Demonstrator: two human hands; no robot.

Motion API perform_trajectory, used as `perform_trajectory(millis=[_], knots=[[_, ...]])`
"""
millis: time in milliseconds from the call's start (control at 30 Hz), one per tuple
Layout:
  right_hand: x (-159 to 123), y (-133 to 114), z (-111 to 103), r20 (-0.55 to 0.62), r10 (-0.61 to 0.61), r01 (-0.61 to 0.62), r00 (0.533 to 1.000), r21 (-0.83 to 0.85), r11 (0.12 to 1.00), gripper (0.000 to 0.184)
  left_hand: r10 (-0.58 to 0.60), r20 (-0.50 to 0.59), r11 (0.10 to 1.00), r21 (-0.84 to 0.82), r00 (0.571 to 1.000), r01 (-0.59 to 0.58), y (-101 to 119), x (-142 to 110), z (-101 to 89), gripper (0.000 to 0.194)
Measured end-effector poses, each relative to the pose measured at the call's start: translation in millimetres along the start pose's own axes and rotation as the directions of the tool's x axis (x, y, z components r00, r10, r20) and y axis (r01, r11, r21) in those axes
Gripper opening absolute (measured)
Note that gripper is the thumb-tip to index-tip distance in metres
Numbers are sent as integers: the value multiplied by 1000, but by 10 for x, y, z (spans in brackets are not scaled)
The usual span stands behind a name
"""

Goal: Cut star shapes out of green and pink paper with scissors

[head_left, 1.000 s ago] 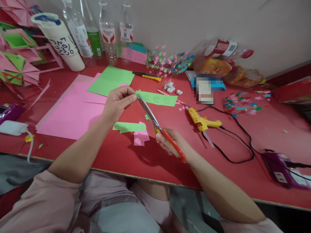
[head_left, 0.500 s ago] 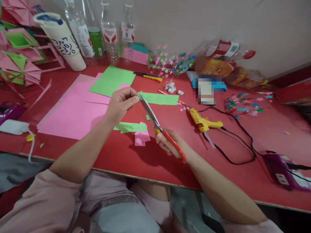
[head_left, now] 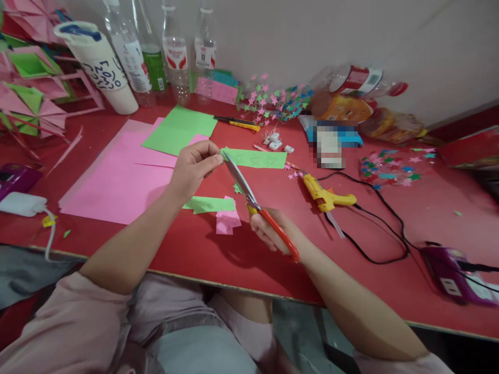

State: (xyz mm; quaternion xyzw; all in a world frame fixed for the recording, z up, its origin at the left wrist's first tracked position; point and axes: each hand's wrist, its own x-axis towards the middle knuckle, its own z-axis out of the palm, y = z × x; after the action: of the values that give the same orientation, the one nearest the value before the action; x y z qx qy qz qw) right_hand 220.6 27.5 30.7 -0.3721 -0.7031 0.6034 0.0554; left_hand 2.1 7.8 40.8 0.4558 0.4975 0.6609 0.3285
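My left hand (head_left: 198, 165) is closed in a pinch on a bit of green paper at its fingertips. A green paper strip (head_left: 259, 159) with pencilled star shapes runs rightward from there; I cannot tell whether the pinched bit is its end. My right hand (head_left: 271, 228) grips a pair of scissors (head_left: 250, 195) by red handles, the blades nearly together and their tips at the left fingertips. Below the blades lie small green stars (head_left: 237, 188), a shorter green strip (head_left: 212, 204) and pink paper pieces (head_left: 227, 222).
Pink sheets (head_left: 105, 182) and a green sheet (head_left: 181, 130) lie at left. A yellow glue gun (head_left: 325, 195) with a black cord rests at right, near a purple power box (head_left: 448, 275). Plastic bottles (head_left: 175, 59), a white tumbler (head_left: 101, 67) and a utility knife (head_left: 244, 124) are farther back.
Both hands and the scissors keep almost the same place; the scissors' handles have shifted very slightly. The view has moved a little.
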Motion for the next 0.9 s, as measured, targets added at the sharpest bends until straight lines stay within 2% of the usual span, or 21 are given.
perform_trajectory(millis=[367, 667, 900], knots=[[16, 6, 12, -31, 0, 0, 1000, -10, 1000, 39, 5, -6, 1000, -20, 1000, -6, -14, 2, 1, 12], [8, -5, 31, -26, -79, 81, 996, 85, 993, 43, 28, -15, 999, -42, 999, -29, -27, -25, 41, 12], [-10, -1, 77, 6, -87, 85, 996, 117, 989, 45, 69, -36, 996, -62, 997, -72, -15, -62, 116, 14]])
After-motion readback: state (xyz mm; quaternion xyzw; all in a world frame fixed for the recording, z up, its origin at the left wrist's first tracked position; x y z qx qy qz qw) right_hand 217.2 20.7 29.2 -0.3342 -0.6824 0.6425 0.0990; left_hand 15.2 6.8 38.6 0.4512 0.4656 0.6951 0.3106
